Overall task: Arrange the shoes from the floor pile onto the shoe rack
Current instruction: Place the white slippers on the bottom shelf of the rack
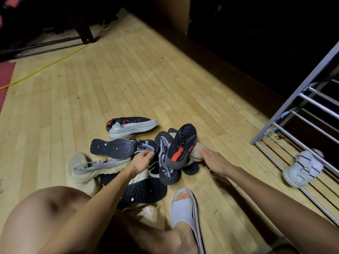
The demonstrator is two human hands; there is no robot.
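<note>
Head view, person crouched over a wooden floor. The floor pile of shoes lies directly under and around both hands.

Left hand: fingers curled, pinching the edge of a black-and-grey knit shoe in the middle of the pile. Just to the far left of this hand a shoe lies sole-up, showing a black studded sole. To its near left a beige sneaker rests on its side. Directly below the hand's wrist another black sole faces up.

Right hand: fingers extended and relaxed, tips touching a tan shoe at the right edge of the pile; it grips nothing. Between the two hands a black shoe with red accents stands tilted, toe up, leaning on a black shoe with white lettering.

Beyond both hands, apart from the heap, a black shoe with a white sole lies on its side.

The shoe rack, grey frame with metal bars, stands well to the right of the right hand. One white-and-black sneaker sits on its lowest bars; detail is blurred.

Nearer than the hands, a foot in a grey slide sandal is planted on the floor. A yellow cord runs across the floor far beyond the left hand.
</note>
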